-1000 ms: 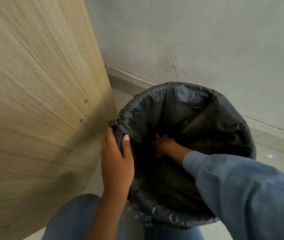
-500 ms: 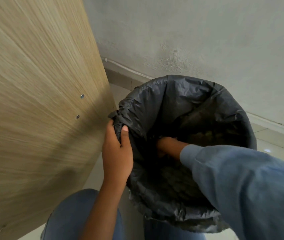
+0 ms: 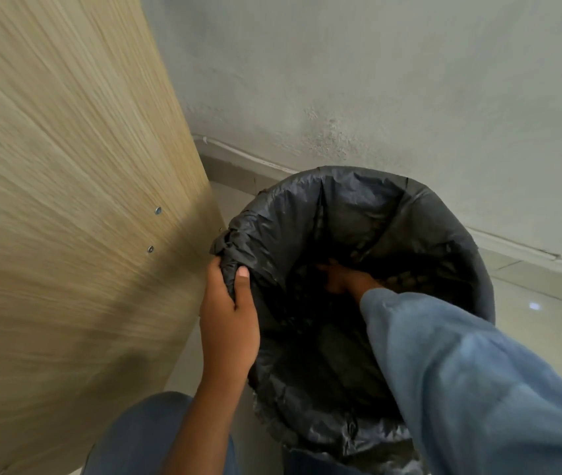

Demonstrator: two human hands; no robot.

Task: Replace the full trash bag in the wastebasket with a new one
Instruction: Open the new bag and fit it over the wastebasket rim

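Left hand [image 3: 229,323] is pinching a gathered fold of the crinkled black plastic trash bag [image 3: 358,214] at the near-left rim, thumb over the film, grip narrow and holding the bag edge. Right hand [image 3: 339,277], at the end of a blue long sleeve [image 3: 461,371], is reaching down inside the bag, just right of the left grip; its fingers are lying in deep shadow, so whether that grip is wide or closed on anything cannot be told. The bag is sitting open-mouthed in the round wastebasket, whose own wall is hidden under the draped film. Judging by this, the new liner is being seated: the inside hand is likely pressing film toward the bottom. Next move probably calls for smoothing the liner downward and folding its edge evenly over the rim. Left of the grip, a pale wood-grain panel [image 3: 67,200] with small screws is standing upright; beyond, a grey plaster wall [image 3: 375,80] is meeting a pale tiled floor [image 3: 546,303].
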